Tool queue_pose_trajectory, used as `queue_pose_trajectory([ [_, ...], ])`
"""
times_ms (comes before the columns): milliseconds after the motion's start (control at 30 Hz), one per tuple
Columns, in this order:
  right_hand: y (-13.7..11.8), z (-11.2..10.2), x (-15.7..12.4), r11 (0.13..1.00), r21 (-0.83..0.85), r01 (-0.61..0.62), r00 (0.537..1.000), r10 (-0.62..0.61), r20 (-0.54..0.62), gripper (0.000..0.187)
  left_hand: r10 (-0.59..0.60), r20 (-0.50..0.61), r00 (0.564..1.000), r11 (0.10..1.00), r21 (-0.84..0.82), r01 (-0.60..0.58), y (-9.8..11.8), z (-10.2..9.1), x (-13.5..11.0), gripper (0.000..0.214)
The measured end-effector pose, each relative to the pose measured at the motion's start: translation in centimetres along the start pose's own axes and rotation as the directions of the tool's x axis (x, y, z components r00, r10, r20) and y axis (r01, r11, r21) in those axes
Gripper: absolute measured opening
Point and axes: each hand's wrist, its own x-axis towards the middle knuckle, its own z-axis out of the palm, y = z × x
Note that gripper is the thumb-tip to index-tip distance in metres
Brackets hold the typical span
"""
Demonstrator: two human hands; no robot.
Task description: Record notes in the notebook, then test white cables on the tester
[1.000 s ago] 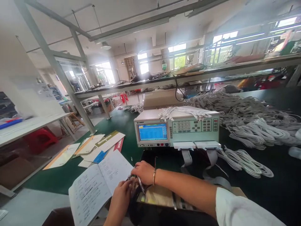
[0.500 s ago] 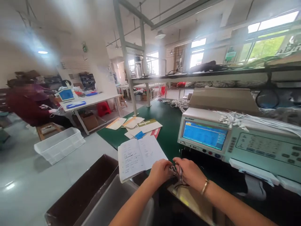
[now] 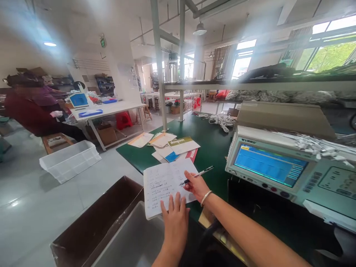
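Observation:
An open notebook (image 3: 155, 178) with handwritten lines on its pages lies at the green table's left front edge. My left hand (image 3: 175, 218) rests with fingers spread on the lower part of the notebook. Over the right page, my right hand (image 3: 196, 185) is closed around a pen (image 3: 205, 171), its tip pointing left at the paper. A bracelet circles my right wrist. Just beyond the notebook lie several printed cards and booklets (image 3: 182, 145), overlapping one another.
A test instrument (image 3: 267, 163) with a blue screen stands at right, white cables (image 3: 319, 146) on top. A brown box (image 3: 94, 222) and a translucent bin (image 3: 133, 237) are at lower left. A white crate (image 3: 71, 161) sits on the floor near a seated person (image 3: 27, 107).
My hands have parted from beside the notebook. The left now lies on its pages, and the right holds a pen above it. The view has shifted left.

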Motion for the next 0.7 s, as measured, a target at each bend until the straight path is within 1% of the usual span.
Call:
queue_pose_trajectory([
  [67, 1.0, 0.2, 1.3, 1.000, 0.003, 0.006, 1.000, -0.006, 0.000, 0.038, -0.028, -0.015, 0.999, 0.999, 0.036, 0.029, 0.9, 0.2, 0.0, 0.041],
  [167, 1.6, -0.4, 2.1, 1.000, 0.001, 0.013, 0.999, -0.013, 0.030, 0.038, -0.058, 0.001, 0.998, 0.997, 0.042, 0.058, 1.7, 0.2, 0.1, 0.047],
  [233, 1.6, -0.9, 2.0, 1.000, -0.011, 0.014, 0.996, -0.013, 0.087, 0.038, -0.057, 0.017, 0.998, 0.998, 0.033, 0.057, 1.8, 0.0, -0.1, 0.048],
  [333, 1.5, -1.3, 1.4, 0.997, -0.075, 0.009, 0.980, 0.007, 0.199, 0.037, -0.032, 0.022, 0.999, 0.999, 0.028, 0.031, 1.8, 0.0, -0.9, 0.049],
  [433, 1.7, -1.1, 1.3, 0.990, -0.141, 0.026, 0.968, 0.010, 0.251, 0.033, -0.030, 0.007, 1.000, 1.000, 0.005, 0.030, 1.8, 0.1, -1.6, 0.047],
  [533, 1.9, -0.6, 2.1, 0.985, -0.154, 0.076, 0.973, -0.039, 0.229, 0.032, -0.039, 0.003, 0.999, 0.999, -0.023, 0.039, 1.3, -0.2, -1.0, 0.042],
  [633, 2.0, -0.2, 3.0, 0.981, -0.152, 0.124, 0.982, -0.099, 0.161, 0.033, -0.042, 0.017, 0.999, 0.998, -0.053, 0.043, 0.4, -0.9, 0.5, 0.036],
  [700, 1.9, -0.1, 3.0, 0.977, -0.159, 0.141, 0.986, -0.124, 0.114, 0.033, -0.042, 0.022, 0.999, 0.997, -0.071, 0.044, 0.0, -1.4, 1.2, 0.035],
])
